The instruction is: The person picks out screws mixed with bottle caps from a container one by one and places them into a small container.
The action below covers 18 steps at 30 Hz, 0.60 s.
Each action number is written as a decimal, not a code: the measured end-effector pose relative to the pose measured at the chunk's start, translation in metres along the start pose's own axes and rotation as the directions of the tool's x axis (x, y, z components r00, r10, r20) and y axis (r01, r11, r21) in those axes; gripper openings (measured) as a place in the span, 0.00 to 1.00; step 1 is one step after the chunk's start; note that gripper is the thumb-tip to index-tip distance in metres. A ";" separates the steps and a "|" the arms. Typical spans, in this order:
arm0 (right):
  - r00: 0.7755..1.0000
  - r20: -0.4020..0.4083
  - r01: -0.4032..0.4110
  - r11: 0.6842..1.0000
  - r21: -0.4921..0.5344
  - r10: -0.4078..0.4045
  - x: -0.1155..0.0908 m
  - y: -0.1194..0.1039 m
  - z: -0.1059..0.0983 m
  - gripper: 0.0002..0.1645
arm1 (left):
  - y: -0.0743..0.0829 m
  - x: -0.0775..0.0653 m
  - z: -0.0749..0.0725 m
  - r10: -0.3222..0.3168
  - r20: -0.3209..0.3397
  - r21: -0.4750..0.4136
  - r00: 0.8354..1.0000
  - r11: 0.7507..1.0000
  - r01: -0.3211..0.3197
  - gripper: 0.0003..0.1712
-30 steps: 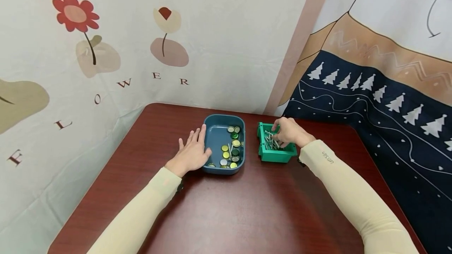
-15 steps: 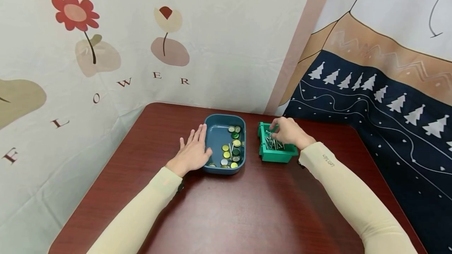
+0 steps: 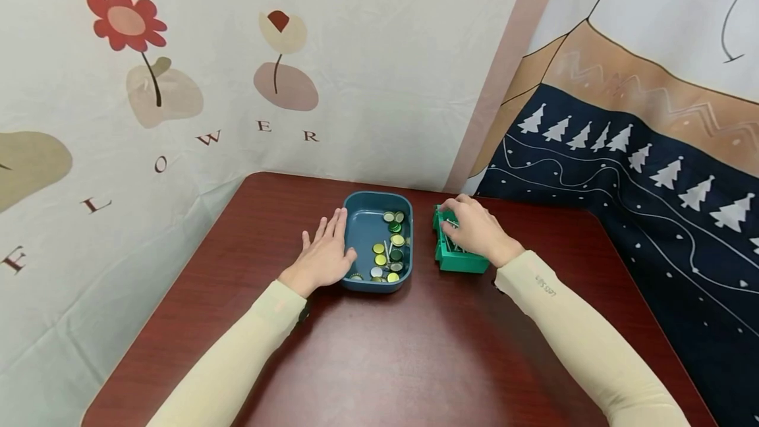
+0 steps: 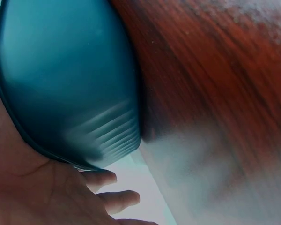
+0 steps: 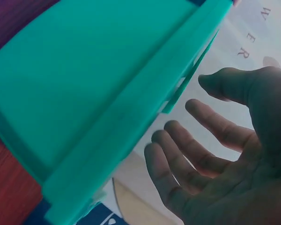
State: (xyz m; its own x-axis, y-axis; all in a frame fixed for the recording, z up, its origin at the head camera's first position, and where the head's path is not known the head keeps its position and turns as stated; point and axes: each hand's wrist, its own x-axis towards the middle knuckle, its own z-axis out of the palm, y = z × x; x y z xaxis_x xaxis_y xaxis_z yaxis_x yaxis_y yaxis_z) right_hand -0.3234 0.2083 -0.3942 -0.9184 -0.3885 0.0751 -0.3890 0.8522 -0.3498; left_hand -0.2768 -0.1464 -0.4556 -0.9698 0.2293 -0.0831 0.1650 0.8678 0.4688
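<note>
In the head view, my left hand (image 3: 320,257) rests with straight fingers along the left rim of a blue tray (image 3: 358,223). In the left wrist view, the palm lies against the tray's edge (image 4: 61,70). Several yellow, green and silver bottle caps (image 3: 380,259) lie in the tray, with thin silver nail- or screw-like pieces (image 3: 388,250) among them. Above a green bin (image 3: 464,263) is my right hand (image 3: 477,229), hiding part of the similar metal pieces (image 3: 452,224) inside. The right wrist view shows its thumb and fingers (image 5: 215,124) apart, loosely bent, holding nothing.
Both containers stand on a dark red wooden table (image 3: 367,361), the bin to the right of the tray with a narrow gap between. A pale printed cloth (image 3: 379,84) hangs behind the table, and a navy tree-patterned cloth (image 3: 652,216) on the right.
My right hand has risen a little from the metal pieces and shifted left and forward over the bin, covering more of it. My left hand stays at the tray.
</note>
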 end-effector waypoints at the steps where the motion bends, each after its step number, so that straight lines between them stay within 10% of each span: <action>1: 1.000 -0.008 0.006 1.000 -0.009 -0.006 -0.001 -0.003 0.001 0.25 | 0.000 0.000 0.000 0.000 -0.001 0.001 1.000 1.000 0.000 0.56; 18: 0.984 -0.060 0.157 0.977 -0.143 -0.167 -0.014 -0.043 0.022 0.30 | 0.003 -0.004 -0.003 -0.005 0.001 0.005 1.000 1.000 0.005 0.55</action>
State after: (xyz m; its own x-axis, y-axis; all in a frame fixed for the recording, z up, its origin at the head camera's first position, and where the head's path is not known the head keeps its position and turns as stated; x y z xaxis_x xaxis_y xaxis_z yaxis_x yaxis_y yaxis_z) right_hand -0.2926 0.1692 -0.4007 -0.8433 -0.5033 0.1885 -0.5345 0.8220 -0.1963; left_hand -0.2731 -0.1457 -0.4514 -0.9705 0.2250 -0.0863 0.1607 0.8710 0.4643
